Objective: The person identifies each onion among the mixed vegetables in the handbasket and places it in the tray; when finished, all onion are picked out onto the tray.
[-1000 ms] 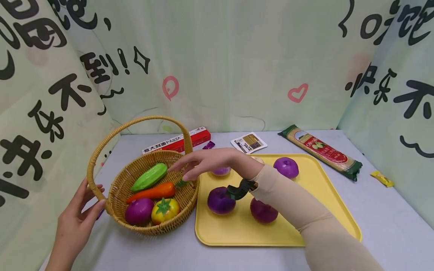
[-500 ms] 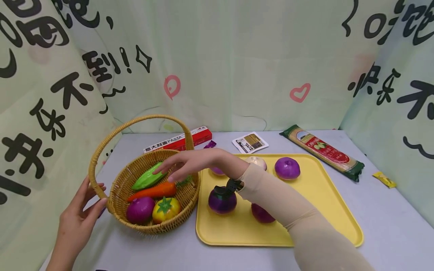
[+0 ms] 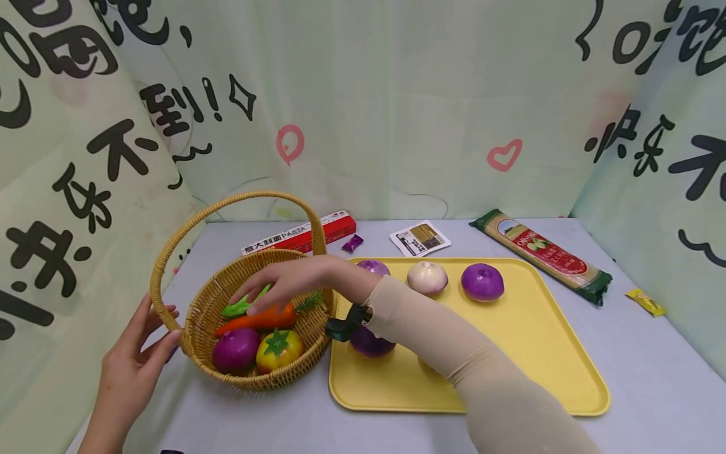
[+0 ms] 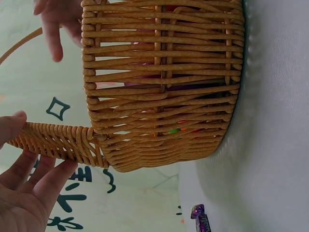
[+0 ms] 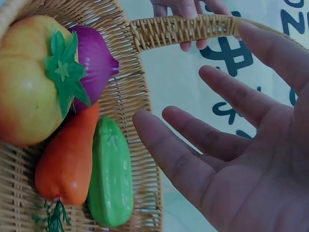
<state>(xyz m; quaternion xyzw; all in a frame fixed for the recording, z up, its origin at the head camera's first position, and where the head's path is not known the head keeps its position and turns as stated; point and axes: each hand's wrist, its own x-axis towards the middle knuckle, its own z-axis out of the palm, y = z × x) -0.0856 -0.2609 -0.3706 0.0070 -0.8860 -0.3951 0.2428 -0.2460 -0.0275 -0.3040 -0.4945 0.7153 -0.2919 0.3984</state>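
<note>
**Inspector:** Head view puts the right hand [image 3: 289, 277] over the wicker basket [image 3: 317, 325], fingers apart and nearly straight, holding nothing. Its fingertips hover above the green cucumber [image 3: 245, 304] and the orange carrot [image 3: 258, 318]; whether they touch either, I cannot tell.

**Assistant:** And the left hand [image 3: 136, 366]?

**Inspector:** At the near foot of the basket handle [image 3: 164, 265]. Left wrist view shows the thumb on one side of the woven handle [image 4: 58, 142] and straight fingers on the other, resting against it, not curled round. That steadies the basket.

**Assistant:** Contents?

**Inspector:** Right wrist view: yellow tomato [image 5: 29, 87], purple onion [image 5: 94, 63], carrot [image 5: 65, 159] and cucumber [image 5: 111, 179] side by side, touching. The open palm [image 5: 241, 169] faces them.

**Assistant:** Advice for the pick?

**Inspector:** In my judgement, come straight down on one piece and close thumb and fingers across its narrow width near the middle. The cucumber and carrot lie pressed together, so work a fingertip between them first. Keep the left hand bracing the handle, lest the light basket slide on the grey surface [image 3: 652, 372].

**Assistant:** Surroundings?

**Inspector:** Yellow tray [image 3: 544, 353] just beside the basket, carrying several onions, purple and one white [image 3: 427, 277].
</note>
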